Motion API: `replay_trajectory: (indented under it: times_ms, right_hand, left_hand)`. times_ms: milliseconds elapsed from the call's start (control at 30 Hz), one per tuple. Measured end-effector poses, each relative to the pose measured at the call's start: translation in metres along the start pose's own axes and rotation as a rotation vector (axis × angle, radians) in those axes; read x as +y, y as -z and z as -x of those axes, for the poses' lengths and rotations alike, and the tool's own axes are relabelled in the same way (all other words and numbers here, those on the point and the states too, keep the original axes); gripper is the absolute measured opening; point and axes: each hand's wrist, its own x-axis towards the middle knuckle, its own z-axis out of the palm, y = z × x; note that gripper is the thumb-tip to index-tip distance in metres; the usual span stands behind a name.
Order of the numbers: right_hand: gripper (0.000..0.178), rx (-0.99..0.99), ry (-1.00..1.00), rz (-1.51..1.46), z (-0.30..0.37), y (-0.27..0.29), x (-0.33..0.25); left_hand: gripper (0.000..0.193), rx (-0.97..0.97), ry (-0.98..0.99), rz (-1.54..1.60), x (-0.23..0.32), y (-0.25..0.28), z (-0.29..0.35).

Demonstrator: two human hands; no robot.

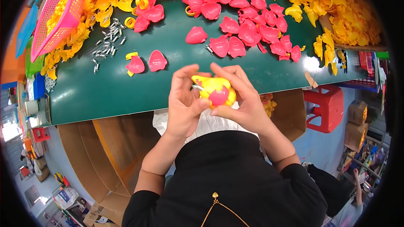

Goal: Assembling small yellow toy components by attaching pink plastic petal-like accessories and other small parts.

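Note:
Between my two hands, just over the near table edge, is a small yellow plastic toy [229, 97] with a pink piece on its face side. A metal bit [197, 87] sticks out at its left. My left hand [184, 101] is closed around the toy's left side, its thumb low on the yellow part. My right hand [244, 94] grips it from the right, fingers over the top and thumb beneath. Motion smears the fingertips a little. Beyond the hands on the green table lie a pink shell [157, 61] and another pink shell [135, 64] with yellow parts under it.
Small metal cylinders [110, 38] are scattered at left. Many pink shells [248, 33] spread across the far middle. Yellow parts [349, 12] heap at far right, more by a pink basket [59, 25]. Below the table edge stand cardboard boxes [90, 155] and a red stool [330, 107].

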Motion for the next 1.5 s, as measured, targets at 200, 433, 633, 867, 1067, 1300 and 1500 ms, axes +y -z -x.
replay_trajectory:
  times_ms: [200, 433, 633, 867, 1067, 1300, 1500]
  right_hand:
    - [0.051, 0.118, 0.066, -0.139, -0.001, -0.002, 0.013]
    - [0.048, 0.007, -0.057, -0.452, -0.003, -0.015, 0.024]
    - [0.056, 0.061, -0.164, -0.441, -0.011, -0.02, 0.028]
    - [0.043, -0.179, 0.143, 0.151, -0.04, -0.012, 0.01]
    - [0.046, -0.078, 0.031, -0.307, -0.041, -0.009, 0.023]
    - [0.048, 0.069, 0.04, -0.324, -0.044, 0.001, 0.022]
    - [0.048, 0.045, 0.024, -0.36, -0.047, 0.003, 0.026]
  left_hand:
    - [0.079, -0.015, -0.034, -0.171, 0.005, 0.009, -0.002]
    - [0.062, -0.02, -0.229, -0.353, 0.006, 0.029, 0.0]
    - [0.038, 0.111, -0.357, -0.332, 0.017, 0.035, 0.007]
    - [0.025, -0.027, -0.454, -1.146, 0.078, 0.038, -0.011]
    - [0.017, 0.4, -0.81, -1.855, 0.137, 0.113, -0.11]
    - [0.017, 0.348, -0.372, -1.555, 0.128, 0.077, -0.085]
    - [0.011, -0.129, -0.515, -1.963, 0.053, 0.029, -0.03]
